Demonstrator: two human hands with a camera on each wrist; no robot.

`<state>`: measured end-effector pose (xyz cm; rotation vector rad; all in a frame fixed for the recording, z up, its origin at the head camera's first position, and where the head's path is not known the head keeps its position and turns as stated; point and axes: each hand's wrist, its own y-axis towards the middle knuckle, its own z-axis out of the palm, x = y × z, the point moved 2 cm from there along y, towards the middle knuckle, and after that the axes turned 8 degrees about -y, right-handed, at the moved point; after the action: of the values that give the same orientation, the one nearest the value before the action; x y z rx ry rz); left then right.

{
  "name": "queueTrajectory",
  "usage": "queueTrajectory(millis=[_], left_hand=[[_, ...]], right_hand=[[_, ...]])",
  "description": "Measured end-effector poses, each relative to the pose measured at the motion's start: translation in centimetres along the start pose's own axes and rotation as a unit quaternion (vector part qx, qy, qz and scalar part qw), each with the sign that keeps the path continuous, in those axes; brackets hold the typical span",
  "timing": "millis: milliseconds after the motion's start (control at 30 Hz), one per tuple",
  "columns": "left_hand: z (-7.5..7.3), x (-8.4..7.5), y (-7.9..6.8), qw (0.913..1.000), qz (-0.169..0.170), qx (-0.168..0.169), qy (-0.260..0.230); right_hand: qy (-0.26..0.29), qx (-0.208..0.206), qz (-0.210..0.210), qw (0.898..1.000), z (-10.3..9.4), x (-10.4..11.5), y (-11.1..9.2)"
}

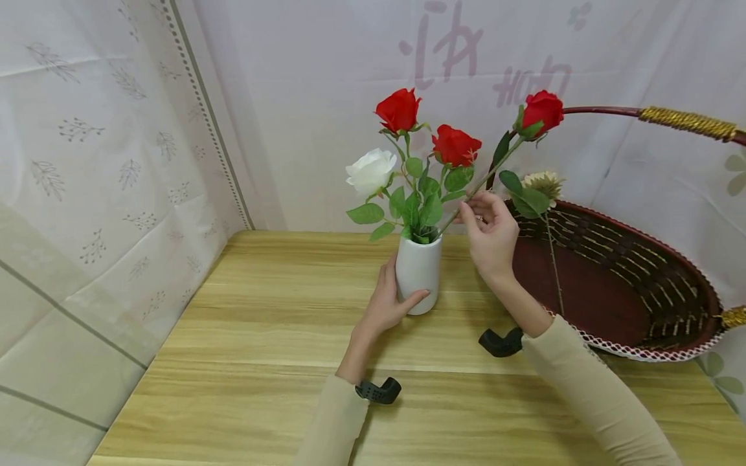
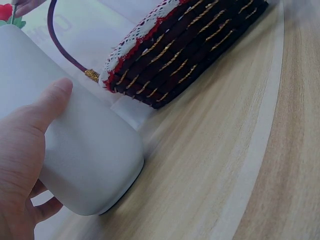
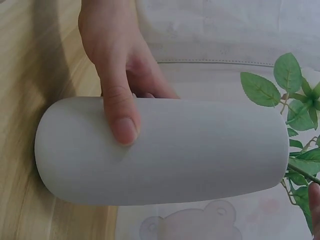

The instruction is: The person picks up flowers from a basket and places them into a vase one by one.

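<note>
A white vase (image 1: pixel 421 275) stands upright on the wooden table, and my left hand (image 1: pixel 387 303) grips its lower body from the left, thumb across the front. In the vase are two red roses, one taller (image 1: pixel 399 110) and one lower (image 1: pixel 456 145), plus a white rose (image 1: pixel 370 171) and green leaves. My right hand (image 1: pixel 494 238) pinches the stem of another red rose (image 1: pixel 543 111), which leans right with its lower end at the vase mouth. How deep that stem sits is hidden. The right wrist view shows the left thumb (image 3: pixel 121 117) against the vase wall.
To the right stands a dark woven basket (image 1: pixel 690 278) with lace trim and a tall handle (image 1: pixel 688 123) wrapped in gold cord. A pale flower (image 1: pixel 544 184) with a long stem leans in it. Patterned cloth (image 1: pixel 291 129) hangs behind the table (image 1: pixel 262 323) and on its left.
</note>
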<state>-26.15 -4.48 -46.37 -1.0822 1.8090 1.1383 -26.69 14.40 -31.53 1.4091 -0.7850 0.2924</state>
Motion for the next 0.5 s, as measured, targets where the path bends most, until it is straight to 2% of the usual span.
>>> queueTrajectory(millis=[500], left_hand=[[-0.03, 0.14, 0.05, 0.9999, 0.011, -0.001, 0.005]], right_hand=[[0.001, 0.012, 0.014, 1.000, 0.79, -1.01, -1.07]])
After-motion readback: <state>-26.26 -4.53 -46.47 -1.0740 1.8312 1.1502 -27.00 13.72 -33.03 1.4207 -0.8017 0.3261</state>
